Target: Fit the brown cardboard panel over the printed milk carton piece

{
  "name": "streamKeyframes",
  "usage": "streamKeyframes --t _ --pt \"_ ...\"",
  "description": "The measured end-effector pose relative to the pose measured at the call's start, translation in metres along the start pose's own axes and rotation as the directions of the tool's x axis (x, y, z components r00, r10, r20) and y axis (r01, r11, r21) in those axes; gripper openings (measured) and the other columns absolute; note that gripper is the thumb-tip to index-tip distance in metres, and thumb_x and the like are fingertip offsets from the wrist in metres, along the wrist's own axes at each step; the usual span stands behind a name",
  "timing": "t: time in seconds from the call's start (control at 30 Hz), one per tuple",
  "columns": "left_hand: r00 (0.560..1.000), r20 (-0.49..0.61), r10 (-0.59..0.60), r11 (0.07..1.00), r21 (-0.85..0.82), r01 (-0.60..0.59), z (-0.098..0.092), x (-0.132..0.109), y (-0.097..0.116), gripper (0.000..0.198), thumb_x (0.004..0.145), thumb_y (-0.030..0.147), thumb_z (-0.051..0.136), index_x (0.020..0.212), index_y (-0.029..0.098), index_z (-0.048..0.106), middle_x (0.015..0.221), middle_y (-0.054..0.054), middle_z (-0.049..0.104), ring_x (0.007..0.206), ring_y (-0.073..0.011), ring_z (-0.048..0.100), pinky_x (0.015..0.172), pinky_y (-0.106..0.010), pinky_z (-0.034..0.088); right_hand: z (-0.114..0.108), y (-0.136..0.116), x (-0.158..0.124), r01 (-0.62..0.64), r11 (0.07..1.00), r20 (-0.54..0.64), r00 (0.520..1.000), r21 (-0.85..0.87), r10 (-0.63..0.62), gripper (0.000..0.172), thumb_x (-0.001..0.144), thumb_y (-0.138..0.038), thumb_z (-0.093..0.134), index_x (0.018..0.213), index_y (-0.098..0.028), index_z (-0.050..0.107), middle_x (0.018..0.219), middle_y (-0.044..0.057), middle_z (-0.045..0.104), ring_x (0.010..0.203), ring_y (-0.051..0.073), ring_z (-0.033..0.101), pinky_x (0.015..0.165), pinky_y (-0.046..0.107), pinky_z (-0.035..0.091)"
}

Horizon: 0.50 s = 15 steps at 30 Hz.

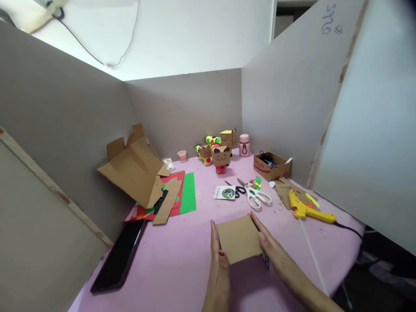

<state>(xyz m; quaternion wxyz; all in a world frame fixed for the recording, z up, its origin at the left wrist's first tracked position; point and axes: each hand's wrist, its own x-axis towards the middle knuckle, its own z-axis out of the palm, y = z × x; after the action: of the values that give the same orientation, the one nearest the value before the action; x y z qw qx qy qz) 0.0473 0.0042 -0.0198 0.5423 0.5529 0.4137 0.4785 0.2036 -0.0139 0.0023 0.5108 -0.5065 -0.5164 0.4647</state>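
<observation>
- Item: a square-faced piece of plain brown cardboard (239, 239), between my two hands, near the middle of the table's (175, 273) near edge.
- My left hand (219, 266): closed against the piece's left side; fingers run along that edge, thumb by its near-left corner.
- My right hand (270, 243): closed against the opposite side, fingers reaching toward the far-right corner. Neither hand is nearer; both touch it.
- Axis: the face looks close to square, so I record no clear long axis. It is turned slightly, its near-right corner farther from the table's near edge than its near-left corner.
- A dark, patterned patch (265, 261) shows under the near-right corner, beside my right palm; cannot tell what it belongs to.
- Cannot tell whether the piece rests on the table or is lifted.
- Beyond it, toward the table's far edge: white-handled scissors (251, 190) and a white card with a round green picture (224, 193).
- Toward the table's right edge, nearer my right hand: a yellow glue gun (302, 209).
- Toward the left edge: a flat black slab (120, 255), well apart from my left hand.
</observation>
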Motion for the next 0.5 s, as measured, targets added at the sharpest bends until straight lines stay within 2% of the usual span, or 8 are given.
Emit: streamKeyframes --t 0.1,0.17,0.3,0.4,0.5 --pt "0.999 0.024 0.024 1.000 -0.014 -0.024 0.000 -0.001 0.002 0.086 0.078 0.070 0.026 0.144 0.022 -0.003 0.152 -0.007 0.016 0.138 -0.0230 0.010 0.112 -0.036 0.015 -0.001 0.004 0.000 0.002 1.000 -0.003 1.000 -0.006 -0.002 0.065 0.088 -0.056 0.030 0.143 -0.024 0.018 0.152 0.001 0.015 0.138 0.014 0.009 0.113 0.037 0.005" --pt "0.997 0.048 0.061 0.998 -0.017 -0.060 -0.001 -0.002 0.002 0.090 0.077 0.072 0.029 0.144 0.021 -0.004 0.152 -0.008 0.012 0.138 -0.0238 0.010 0.112 -0.036 0.015 -0.005 0.007 0.000 0.023 0.999 -0.001 1.000 -0.024 -0.023 0.067 0.087 -0.058 0.031 0.143 -0.024 0.017 0.152 0.002 0.015 0.139 0.016 0.009 0.112 0.039 0.006" --pt "0.986 0.128 0.104 0.994 0.023 -0.108 -0.005 -0.004 0.007 0.108 0.069 0.068 0.052 0.142 0.022 -0.011 0.153 -0.012 0.005 0.138 -0.0243 0.011 0.111 -0.037 0.018 -0.018 -0.001 -0.002 0.160 0.968 0.038 0.987 -0.193 -0.155 0.082 0.080 -0.057 0.048 0.144 -0.025 0.008 0.153 0.004 0.006 0.139 0.021 0.004 0.111 0.045 0.008" --pt "0.985 0.157 0.072 0.994 0.072 -0.084 -0.006 -0.006 0.010 0.118 0.065 0.061 0.063 0.140 0.021 -0.019 0.151 -0.016 0.010 0.137 -0.0258 0.017 0.108 -0.041 0.024 -0.024 -0.023 0.001 0.271 0.867 0.201 0.959 -0.418 -0.202 0.098 0.069 -0.050 0.066 0.144 -0.026 0.008 0.153 0.005 0.009 0.139 0.025 0.005 0.110 0.049 0.005" --pt "0.993 0.117 0.011 0.990 0.137 -0.027 -0.006 -0.006 0.008 0.123 0.060 0.058 0.069 0.141 0.022 -0.017 0.151 -0.016 0.011 0.135 -0.0287 0.022 0.108 -0.044 0.022 -0.021 -0.045 0.011 0.372 0.757 0.394 0.904 -0.538 -0.164 0.102 0.059 -0.043 0.075 0.142 -0.029 0.017 0.151 0.006 0.017 0.138 0.030 0.006 0.108 0.052 -0.003"
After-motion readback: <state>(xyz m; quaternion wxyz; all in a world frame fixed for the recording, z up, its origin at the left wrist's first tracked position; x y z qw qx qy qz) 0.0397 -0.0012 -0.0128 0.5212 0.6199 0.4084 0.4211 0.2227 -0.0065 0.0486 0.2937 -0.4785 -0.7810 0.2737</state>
